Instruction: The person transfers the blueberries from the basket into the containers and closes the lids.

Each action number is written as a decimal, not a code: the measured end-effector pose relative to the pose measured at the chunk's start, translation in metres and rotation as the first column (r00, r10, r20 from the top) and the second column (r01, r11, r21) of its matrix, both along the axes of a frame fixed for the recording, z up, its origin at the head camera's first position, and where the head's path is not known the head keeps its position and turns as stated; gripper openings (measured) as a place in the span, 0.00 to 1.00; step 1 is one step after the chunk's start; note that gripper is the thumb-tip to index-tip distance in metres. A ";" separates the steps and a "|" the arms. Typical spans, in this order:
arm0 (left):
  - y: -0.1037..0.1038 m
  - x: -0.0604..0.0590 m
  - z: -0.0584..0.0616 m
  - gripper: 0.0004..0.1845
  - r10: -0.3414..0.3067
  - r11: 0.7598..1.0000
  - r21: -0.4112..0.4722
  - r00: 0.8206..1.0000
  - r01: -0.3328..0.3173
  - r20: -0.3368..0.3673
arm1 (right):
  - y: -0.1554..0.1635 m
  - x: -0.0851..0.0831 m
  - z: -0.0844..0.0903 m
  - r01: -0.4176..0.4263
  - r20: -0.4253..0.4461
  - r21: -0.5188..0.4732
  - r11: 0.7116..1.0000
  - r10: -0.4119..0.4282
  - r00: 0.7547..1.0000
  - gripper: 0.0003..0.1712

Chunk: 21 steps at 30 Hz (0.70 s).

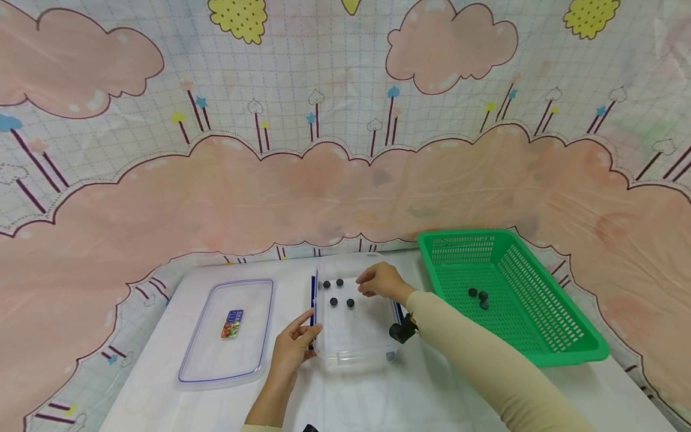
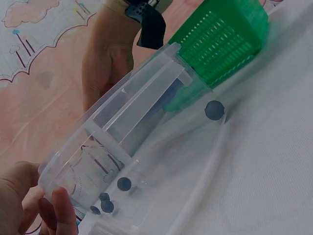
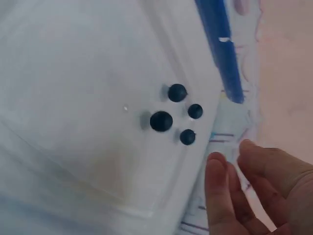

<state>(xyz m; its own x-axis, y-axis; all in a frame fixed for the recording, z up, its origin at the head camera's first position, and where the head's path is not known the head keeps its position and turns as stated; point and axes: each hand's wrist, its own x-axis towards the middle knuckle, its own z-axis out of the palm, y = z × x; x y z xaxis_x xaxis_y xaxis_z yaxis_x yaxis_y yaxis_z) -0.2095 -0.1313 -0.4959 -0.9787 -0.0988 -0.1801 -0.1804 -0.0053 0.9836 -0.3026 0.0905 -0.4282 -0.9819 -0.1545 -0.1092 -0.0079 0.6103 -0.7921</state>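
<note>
A clear plastic box (image 1: 358, 336) with blue side latches stands in the middle of the table. Several small dark balls (image 1: 350, 303) lie on its floor, toward the far left. Another dark ball (image 2: 214, 110) shows at the near right corner; whether it is inside the wall I cannot tell. My left hand (image 1: 291, 345) holds the box's left side, thumb at the rim and fingers against the wall. Over the far right part of the box hovers my right hand (image 1: 383, 281), its fingers loosely bent. Nothing shows between its thumb and fingers (image 3: 217, 183) in the right wrist view.
To the right, a green plastic basket (image 1: 545, 360) holds 3 dark balls (image 1: 472, 292). A clear lid (image 1: 216, 366) with a blue seal and a colourful label (image 1: 232, 324) lies on the left. Behind the white table (image 1: 162, 384) hangs a patterned cloth (image 1: 345, 198).
</note>
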 end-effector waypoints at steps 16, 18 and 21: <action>0.003 0.003 -0.001 0.28 0.016 1.000 -0.018 1.000 -0.015 0.004 | 0.173 0.007 0.059 0.123 -0.139 -0.137 0.983 -0.142 0.980 0.25; 0.003 0.005 -0.001 0.28 0.016 1.000 -0.022 1.000 -0.016 0.005 | 0.195 0.013 0.054 0.154 -0.128 -0.120 0.981 -0.169 0.977 0.26; 0.003 0.008 -0.001 0.28 0.006 1.000 -0.016 1.000 -0.006 0.008 | 0.222 0.023 0.038 0.191 -0.121 -0.084 0.978 -0.200 0.972 0.28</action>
